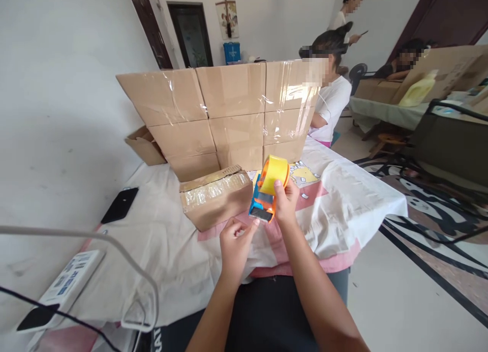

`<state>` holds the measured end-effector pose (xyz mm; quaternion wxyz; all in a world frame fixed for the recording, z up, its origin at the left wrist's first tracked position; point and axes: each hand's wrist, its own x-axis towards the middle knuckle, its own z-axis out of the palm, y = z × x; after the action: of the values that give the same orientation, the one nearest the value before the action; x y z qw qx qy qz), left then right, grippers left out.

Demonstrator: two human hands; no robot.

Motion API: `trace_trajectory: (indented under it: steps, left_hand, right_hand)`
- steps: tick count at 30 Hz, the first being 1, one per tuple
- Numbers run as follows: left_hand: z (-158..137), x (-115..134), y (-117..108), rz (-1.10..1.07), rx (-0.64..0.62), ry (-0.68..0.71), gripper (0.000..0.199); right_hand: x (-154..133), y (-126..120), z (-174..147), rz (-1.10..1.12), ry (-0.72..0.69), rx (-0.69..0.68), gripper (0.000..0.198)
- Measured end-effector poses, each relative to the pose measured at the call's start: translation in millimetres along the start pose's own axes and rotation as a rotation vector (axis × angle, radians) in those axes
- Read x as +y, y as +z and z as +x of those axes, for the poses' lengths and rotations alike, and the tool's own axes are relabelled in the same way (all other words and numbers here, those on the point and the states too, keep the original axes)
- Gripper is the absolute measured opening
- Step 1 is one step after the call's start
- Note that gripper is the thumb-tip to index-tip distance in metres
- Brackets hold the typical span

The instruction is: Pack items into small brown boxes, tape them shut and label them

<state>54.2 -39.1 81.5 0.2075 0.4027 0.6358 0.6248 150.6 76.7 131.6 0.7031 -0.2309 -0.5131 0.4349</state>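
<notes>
My right hand is wrapped round an orange and blue tape dispenser that carries a yellow roll of tape. The dispenser is held tilted above the table, its dark cutting end toward me. At that end my left hand has its fingers curled, with the thumb tip at the dispenser's edge; whether it pinches the tape end I cannot make out. Just beyond my left hand lies a closed cardboard box with shiny clear tape along its top.
Behind the box stands a wall of taped cartons. A smartphone and a power strip lie at the left, near a white metal frame. A person in a white shirt sits beyond the cartons. A chair stands right.
</notes>
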Motion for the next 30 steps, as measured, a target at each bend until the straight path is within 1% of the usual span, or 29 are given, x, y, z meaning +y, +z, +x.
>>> trace_trajectory:
  steps: [4, 7, 11, 17, 22, 25, 30]
  left_hand:
    - [4.2, 1.0, -10.6, -0.001, 0.053, 0.069, 0.045]
    - [5.8, 0.8, -15.7, 0.015, 0.047, 0.107, 0.043]
    - [4.8, 0.3, -17.9, 0.044, -0.015, 0.077, 0.046]
    - [1.6, 0.8, -12.0, 0.018, -0.069, 0.018, 0.05]
    - [0.8, 3.9, -9.9, 0.025, -0.136, -0.038, 0.052]
    - [-0.4, 6.9, -9.5, 0.015, -0.166, -0.031, 0.053]
    - [-3.0, 9.6, -7.4, -0.023, -0.22, -0.034, 0.048]
  right_hand:
    - [-1.2, 18.1, -4.2, 0.043, 0.025, 0.03, 0.043]
    - [-0.1, 20.8, -11.0, 0.085, 0.028, 0.092, 0.041]
    - [2.9, 11.9, -22.2, 0.076, 0.03, 0.166, 0.04]
    - [3.4, -1.3, -32.7, 0.072, 0.062, 0.253, 0.038]
    - [2.4, -6.1, -33.8, 0.122, 0.076, 0.299, 0.039]
    - [0.0, -8.1, -32.2, 0.156, 0.113, 0.352, 0.041]
    - [-6.7, -9.1, -28.9, 0.234, 0.168, 0.422, 0.041]
